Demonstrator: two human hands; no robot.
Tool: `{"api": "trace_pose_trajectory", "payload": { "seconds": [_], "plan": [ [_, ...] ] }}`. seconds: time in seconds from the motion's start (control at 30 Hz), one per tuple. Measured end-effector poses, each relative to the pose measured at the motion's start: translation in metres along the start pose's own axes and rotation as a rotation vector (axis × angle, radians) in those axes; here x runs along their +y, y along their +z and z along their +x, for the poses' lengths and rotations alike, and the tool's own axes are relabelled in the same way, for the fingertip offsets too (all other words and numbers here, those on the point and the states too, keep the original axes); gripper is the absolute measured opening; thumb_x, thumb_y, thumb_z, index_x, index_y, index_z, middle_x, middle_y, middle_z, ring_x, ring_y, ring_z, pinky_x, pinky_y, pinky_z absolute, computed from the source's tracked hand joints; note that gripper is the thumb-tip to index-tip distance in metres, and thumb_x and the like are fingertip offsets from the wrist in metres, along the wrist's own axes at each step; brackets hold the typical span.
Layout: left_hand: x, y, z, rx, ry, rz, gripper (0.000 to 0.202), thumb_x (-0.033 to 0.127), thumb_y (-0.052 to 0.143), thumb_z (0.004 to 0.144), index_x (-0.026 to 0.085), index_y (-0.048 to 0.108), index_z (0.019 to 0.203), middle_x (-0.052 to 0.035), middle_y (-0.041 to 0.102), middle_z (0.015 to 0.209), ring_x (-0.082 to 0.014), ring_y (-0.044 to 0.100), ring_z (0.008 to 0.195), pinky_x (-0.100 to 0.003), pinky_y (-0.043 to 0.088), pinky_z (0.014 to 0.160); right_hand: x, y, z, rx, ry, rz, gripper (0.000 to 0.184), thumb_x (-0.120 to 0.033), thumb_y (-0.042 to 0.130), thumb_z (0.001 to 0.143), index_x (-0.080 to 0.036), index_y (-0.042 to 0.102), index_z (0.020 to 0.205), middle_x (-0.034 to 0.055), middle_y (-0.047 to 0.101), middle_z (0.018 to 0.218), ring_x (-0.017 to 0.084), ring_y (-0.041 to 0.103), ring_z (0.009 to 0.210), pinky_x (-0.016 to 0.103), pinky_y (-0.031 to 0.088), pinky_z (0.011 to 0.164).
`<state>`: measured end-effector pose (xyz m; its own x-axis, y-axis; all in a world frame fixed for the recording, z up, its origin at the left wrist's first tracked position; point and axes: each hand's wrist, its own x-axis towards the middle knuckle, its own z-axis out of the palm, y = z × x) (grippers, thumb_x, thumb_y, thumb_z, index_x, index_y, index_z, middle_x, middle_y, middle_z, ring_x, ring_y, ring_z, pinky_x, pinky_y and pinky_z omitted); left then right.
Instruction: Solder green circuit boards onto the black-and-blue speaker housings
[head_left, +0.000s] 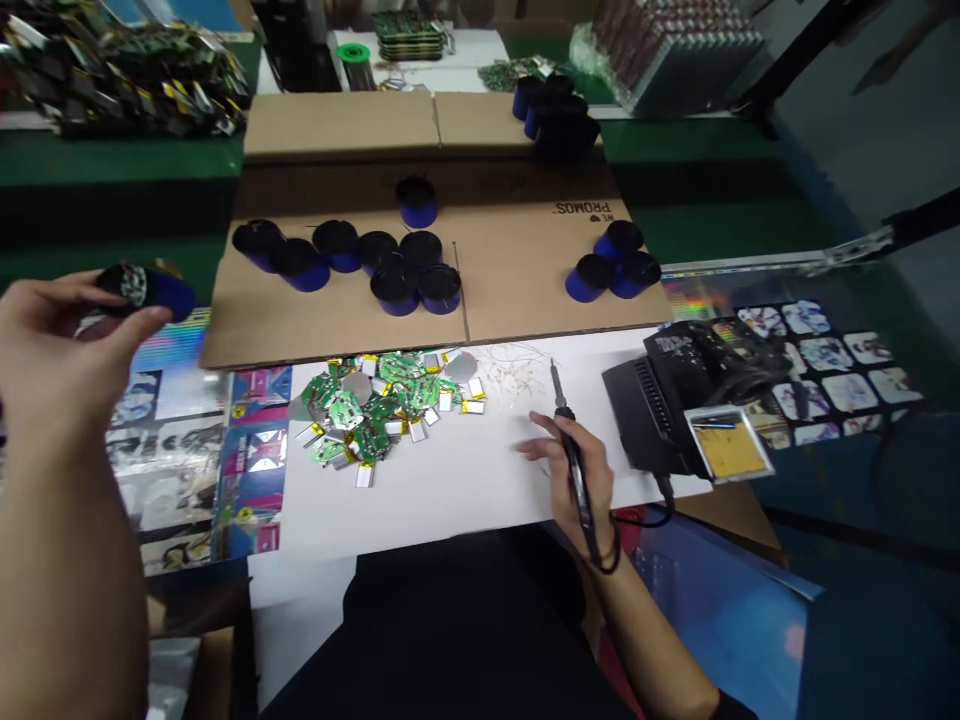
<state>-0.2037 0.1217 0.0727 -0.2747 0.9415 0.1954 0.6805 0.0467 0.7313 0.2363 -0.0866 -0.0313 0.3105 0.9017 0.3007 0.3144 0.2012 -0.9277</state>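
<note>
Gripping a cylinder (pixel 154 292) in the raised left hand (pixel 71 340), fingers and thumb closed around its blue body, with a patch of green board (pixel 133 285) at its black end, too blurred to tell how it sits there. Holding an iron (pixel 556 385) pen-fashion in the right hand (pixel 579 478), closed on the dark handle, tip angled up and clear of the white sheet (pixel 465 510). Spare fingers (pixel 534 447) reaching out low over the sheet, though whether they touch it is hard to tell. Keeping this low, pen-like hold gives steady control, and bracing the hand against the sheet would calm the tip further.

Heaped left of the iron, green boards (pixel 375 405) and foil-backed cells (pixel 364 475) lie mixed, with fine wire scraps (pixel 514 375) just beyond them. Keeping the hot tip away from those cells matters most, since any contact could damage them. Standing to the right, a black soldering station (pixel 660 420) sits beside a yellow tip-cleaning tray (pixel 729 447), close enough for regular wiping, and a clean tip transfers heat better. Ranked across the cardboard (pixel 525 275) further ahead, more blue cylinders (pixel 397 290) stand in loose groups, well apart from the hands.
</note>
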Motion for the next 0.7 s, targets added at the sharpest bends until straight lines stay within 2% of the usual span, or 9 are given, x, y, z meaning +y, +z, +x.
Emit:
{"api": "trace_pose_trajectory", "payload": {
  "seconds": [0.07,0.17,0.23,0.33,0.4,0.5,0.53,0.6,0.7],
  "plan": [
    [-0.023,0.004,0.028,0.154,-0.075,0.036,0.048,0.053,0.086,0.074,0.021,0.051,0.085,0.0072,0.071,0.126,-0.0269,0.064,0.128,-0.056,0.051,0.124,-0.001,0.016,0.009,-0.13,-0.088,-0.076,0.033,-0.015,0.052,0.109,-0.029,0.061,0.138,0.0109,0.077,0.137,0.022,0.084,0.105,0.04,0.071,0.09],
    [-0.044,0.013,0.053,0.208,-0.194,0.089,0.051,0.044,0.089,0.068,0.021,0.047,0.086,0.0039,0.064,0.105,-0.0254,0.062,0.113,-0.06,0.053,0.117,-0.003,0.039,0.025,-0.254,-0.227,-0.247,0.027,-0.015,0.06,0.105,-0.027,0.066,0.128,0.0137,0.073,0.144,0.028,0.075,0.13,0.049,0.065,0.107],
    [-0.045,0.018,0.057,0.23,-0.175,0.106,0.052,0.04,0.089,0.071,0.021,0.046,0.093,0.0039,0.058,0.11,-0.0261,0.057,0.119,-0.058,0.048,0.12,-0.004,0.05,0.035,-0.29,-0.259,-0.319,0.028,-0.016,0.066,0.101,-0.026,0.065,0.127,0.0158,0.071,0.144,0.031,0.073,0.132,0.051,0.065,0.106],
    [-0.024,0.03,0.043,0.288,0.026,0.056,0.037,0.034,0.082,0.085,0.02,0.053,0.102,0.0029,0.058,0.121,-0.0265,0.053,0.127,-0.05,0.047,0.115,-0.004,0.059,0.045,-0.271,-0.272,-0.346,0.026,-0.014,0.067,0.1,-0.026,0.066,0.123,0.0135,0.076,0.129,0.03,0.076,0.119,0.051,0.067,0.099],
    [0.004,0.047,0.023,0.193,0.143,-0.027,0.022,0.034,0.073,0.095,0.019,0.061,0.105,0.003,0.063,0.112,-0.0214,0.061,0.111,-0.044,0.053,0.103,-0.003,0.062,0.048,-0.251,-0.285,-0.322,0.024,-0.013,0.066,0.1,-0.027,0.067,0.119,0.0098,0.078,0.117,0.028,0.077,0.108,0.048,0.067,0.093],
    [0.048,0.085,-0.011,-0.3,0.363,-0.061,0.032,0.042,0.065,0.104,0.023,0.065,0.13,-0.0005,0.068,0.124,-0.0198,0.066,0.106,-0.041,0.056,0.098,-0.002,0.061,0.048,-0.211,-0.295,-0.293,0.023,-0.012,0.064,0.1,-0.029,0.067,0.115,0.0067,0.08,0.108,0.026,0.077,0.099,0.047,0.067,0.09],
    [0.06,0.1,-0.02,-0.399,0.439,-0.032,0.041,0.044,0.068,0.102,0.023,0.063,0.137,-0.0048,0.066,0.133,-0.0227,0.066,0.111,-0.042,0.056,0.099,-0.002,0.059,0.047,-0.189,-0.294,-0.287,0.022,-0.012,0.064,0.1,-0.028,0.067,0.115,0.0066,0.08,0.107,0.026,0.078,0.098,0.047,0.067,0.09],
    [0.076,0.127,-0.033,-0.402,0.536,0.053,0.049,0.046,0.073,0.099,0.021,0.06,0.139,-0.0122,0.063,0.14,-0.0311,0.061,0.128,-0.05,0.051,0.109,-0.003,0.054,0.044,-0.136,-0.291,-0.268,0.021,-0.012,0.062,0.101,-0.028,0.065,0.115,0.0068,0.08,0.108,0.025,0.079,0.1,0.046,0.068,0.091],
    [0.084,0.152,-0.037,-0.272,0.517,0.063,0.033,0.041,0.074,0.096,0.018,0.062,0.115,-0.0132,0.068,0.123,-0.0307,0.063,0.117,-0.048,0.052,0.104,-0.007,0.044,0.036,-0.049,-0.259,-0.226,0.02,-0.014,0.061,0.102,-0.026,0.061,0.119,0.0068,0.078,0.11,0.022,0.08,0.103,0.042,0.069,0.09]
  ]
}}
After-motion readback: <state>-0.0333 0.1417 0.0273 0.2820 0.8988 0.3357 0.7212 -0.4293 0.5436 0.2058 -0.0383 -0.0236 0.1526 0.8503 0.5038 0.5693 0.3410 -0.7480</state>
